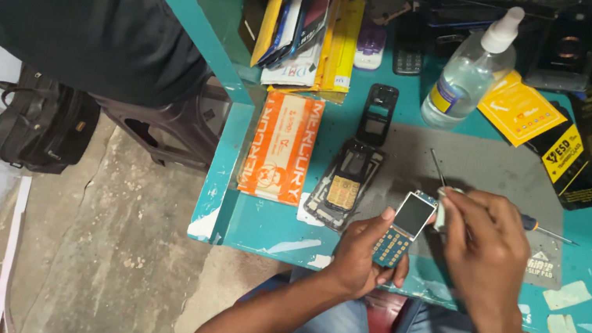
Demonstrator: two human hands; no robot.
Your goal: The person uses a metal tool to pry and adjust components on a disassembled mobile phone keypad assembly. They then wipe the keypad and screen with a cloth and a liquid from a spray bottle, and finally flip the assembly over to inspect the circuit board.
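Nearest the body, the left hand (pixel 361 252) is cupping a bare phone board w/ screen (pixel 403 229), fingers closed round its lower half, thumb pressing the left edge, holding it tilted just over the near edge of the teal workbench (pixel 255 227). The right hand (pixel 485 248) is pinching together on a small whitish piece (pixel 442 209) right at the board's top-right corner; can't tell what that piece is. The board is looking light, thin, stiff but fragile: glass display and exposed keypad contacts, so gripping by the side edges seems safest, not the face. Just beyond the hands, a precision screwdriver (pixel 543 229) and a thin metal probe (pixel 437 167) are lying on the grey mat (pixel 470 166), close enough to snag. Left of that, the emptied phone housing (pixel 347 183) and an orange packet (pixel 279 148) are crowding the bench. Farther back, a spray bottle (pixel 471 71) is standing upright amid stacked packets (pixel 311 18). Open room is mostly over the lap, off the bench edge.
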